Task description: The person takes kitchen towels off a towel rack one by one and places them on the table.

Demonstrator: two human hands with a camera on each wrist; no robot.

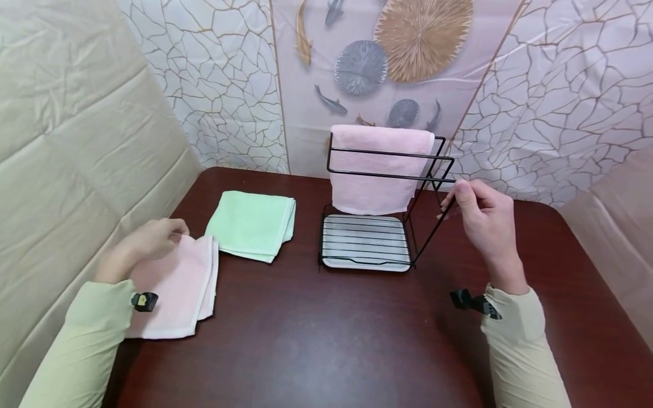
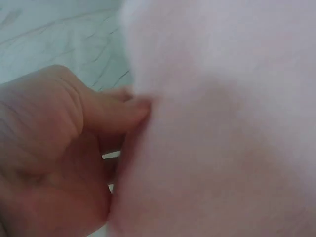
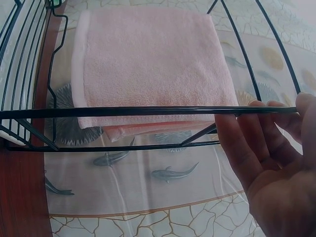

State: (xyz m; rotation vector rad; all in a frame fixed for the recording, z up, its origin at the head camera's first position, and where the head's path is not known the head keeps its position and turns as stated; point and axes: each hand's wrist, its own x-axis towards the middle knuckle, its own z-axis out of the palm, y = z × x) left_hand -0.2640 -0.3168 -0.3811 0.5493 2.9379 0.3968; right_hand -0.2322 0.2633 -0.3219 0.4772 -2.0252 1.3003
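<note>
At the left of the head view my left hand (image 1: 155,238) pinches the edge of a folded pink towel (image 1: 170,294). Up close in the left wrist view, the thumb presses on the pink towel (image 2: 212,138), which fills most of the picture. On the right, my right hand (image 1: 484,218) grips the upper front corner of a black wire rack (image 1: 388,174). A second pink towel (image 1: 380,139) hangs over the rack's rear bar. In the right wrist view the fingers (image 3: 242,143) curl round the rack's bar (image 3: 148,111), with the hanging towel (image 3: 153,64) behind it.
A folded green towel (image 1: 252,224) lies on the brown table (image 1: 306,334) between the pink towel and the rack. Under the rack's wire base sits a white tray (image 1: 364,264). A patterned curtain (image 1: 234,85) stands behind the table, and beige fabric (image 1: 76,141) hangs along the left.
</note>
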